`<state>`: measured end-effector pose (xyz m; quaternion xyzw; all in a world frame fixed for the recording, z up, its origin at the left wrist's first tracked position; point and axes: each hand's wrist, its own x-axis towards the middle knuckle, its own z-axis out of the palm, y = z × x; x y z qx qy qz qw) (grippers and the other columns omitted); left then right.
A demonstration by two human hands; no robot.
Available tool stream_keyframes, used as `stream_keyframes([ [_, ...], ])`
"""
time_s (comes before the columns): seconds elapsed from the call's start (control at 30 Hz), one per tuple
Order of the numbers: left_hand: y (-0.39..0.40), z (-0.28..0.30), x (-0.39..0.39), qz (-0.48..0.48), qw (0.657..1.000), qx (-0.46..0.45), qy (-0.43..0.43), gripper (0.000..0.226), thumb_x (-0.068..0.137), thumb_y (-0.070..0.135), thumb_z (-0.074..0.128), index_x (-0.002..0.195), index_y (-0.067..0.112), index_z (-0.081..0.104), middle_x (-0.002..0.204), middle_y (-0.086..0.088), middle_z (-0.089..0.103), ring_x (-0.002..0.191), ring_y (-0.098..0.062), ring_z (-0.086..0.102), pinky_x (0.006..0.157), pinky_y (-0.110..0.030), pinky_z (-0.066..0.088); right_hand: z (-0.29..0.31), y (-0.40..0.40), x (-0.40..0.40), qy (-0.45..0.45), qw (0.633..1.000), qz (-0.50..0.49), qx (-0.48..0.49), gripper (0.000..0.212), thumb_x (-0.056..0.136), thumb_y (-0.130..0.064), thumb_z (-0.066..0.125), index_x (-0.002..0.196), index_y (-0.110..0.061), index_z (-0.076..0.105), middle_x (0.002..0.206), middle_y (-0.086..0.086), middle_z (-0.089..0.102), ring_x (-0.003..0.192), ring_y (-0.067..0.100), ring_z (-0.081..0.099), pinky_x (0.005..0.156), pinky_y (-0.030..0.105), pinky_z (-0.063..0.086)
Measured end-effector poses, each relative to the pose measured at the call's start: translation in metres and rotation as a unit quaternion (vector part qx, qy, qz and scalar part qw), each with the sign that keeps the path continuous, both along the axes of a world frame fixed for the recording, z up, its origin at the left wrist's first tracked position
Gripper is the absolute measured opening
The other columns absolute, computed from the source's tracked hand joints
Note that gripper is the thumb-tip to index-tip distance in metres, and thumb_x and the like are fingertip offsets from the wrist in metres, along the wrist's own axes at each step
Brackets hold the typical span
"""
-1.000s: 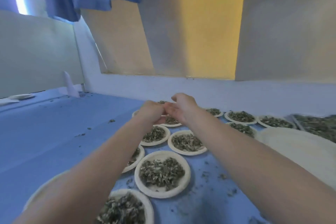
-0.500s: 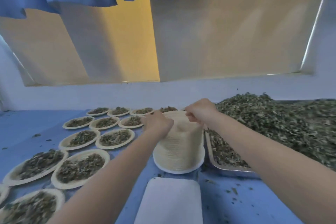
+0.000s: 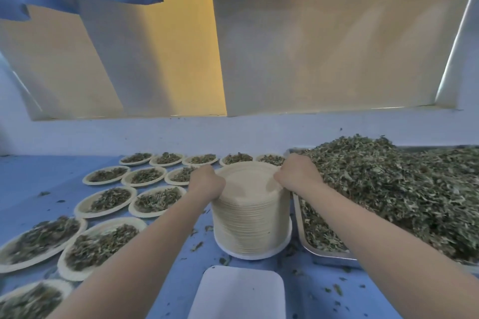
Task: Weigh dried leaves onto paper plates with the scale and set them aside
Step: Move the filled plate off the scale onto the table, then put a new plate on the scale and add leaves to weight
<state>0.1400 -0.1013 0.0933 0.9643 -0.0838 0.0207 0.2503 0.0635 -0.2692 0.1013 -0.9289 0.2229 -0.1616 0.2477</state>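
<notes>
Out at nine o'clock the filled plates (image 3: 108, 199) crowd the tabletop (image 3: 41, 179); a careless elbow could scatter them. At centre, the left hand (image 3: 206, 184) and right hand (image 3: 298, 176) pinch the rim of the plate stack (image 3: 250, 217), where two stuck plates could lift together, and leaves may spill from the heaped tray (image 3: 311, 251) at three o'clock.

Both bare forearms are stretched forward toward the frame's centre; the left hand (image 3: 206, 182) and right hand (image 3: 298, 176) are curled, knuckles up.
</notes>
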Motion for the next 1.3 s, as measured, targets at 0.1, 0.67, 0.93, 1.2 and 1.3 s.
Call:
stream_keyframes([
  [0.1,-0.001,0.001,-0.001,-0.022,0.999,-0.032,-0.022,0.03,0.085,-0.001,0.039,0.063,0.014,0.026,0.061,-0.001,0.027,0.051,-0.014,0.022,0.043,-0.027,0.015,0.002,0.004,-0.002,0.003,1.0,0.008,-0.027,0.019,0.084,-0.002,0.047,0.068,-0.012,0.041,0.07,0.003,0.05,0.071,0.022,0.054,0.053,0.026,0.04],
  [0.67,-0.002,0.026,-0.026,-0.028,0.995,-0.056,-0.075,0.031,0.085,-0.006,0.038,0.063,0.013,0.027,0.069,-0.007,0.033,0.066,-0.023,0.032,0.05,-0.028,0.018,0.018,0.011,-0.009,-0.053,0.998,0.002,-0.034,0.033,0.087,0.007,0.04,0.059,-0.01,0.034,0.063,0.004,0.039,0.052,0.015,0.034,0.044,0.024,0.027],
  [0.93,0.023,0.032,-0.035,-0.034,0.98,-0.181,-0.07,0.025,0.08,-0.009,0.043,0.068,0.011,0.036,0.066,-0.006,0.031,0.061,-0.018,0.028,0.055,-0.028,0.022,0.02,0.013,-0.036,-0.101,0.992,0.029,0.071,0.022,0.081,0.004,0.046,0.061,-0.007,0.046,0.057,0.008,0.041,0.05,0.022,0.033,0.049,0.026,0.022],
  [1.2,0.093,-0.016,-0.12,-0.027,0.929,-0.368,-0.022,0.022,0.069,-0.002,0.069,0.07,0.02,0.065,0.085,-0.008,0.07,0.086,-0.029,0.065,0.086,-0.048,0.053,-0.023,0.048,-0.129,-0.129,0.979,0.121,0.097,0.02,0.084,-0.012,0.057,0.094,-0.001,0.071,0.096,0.018,0.07,0.09,0.025,0.066,0.08,0.041,0.054],
  [1.3,0.109,-0.047,-0.139,0.011,0.923,-0.385,-0.009,0.023,0.069,0.004,0.075,0.078,0.021,0.062,0.085,0.0,0.068,0.089,-0.024,0.065,0.085,-0.041,0.053,-0.051,0.063,-0.152,-0.124,0.969,0.16,0.145,0.026,0.084,-0.008,0.058,0.086,-0.028,0.074,0.083,-0.009,0.074,0.078,0.005,0.069,0.07,0.023,0.056],
])
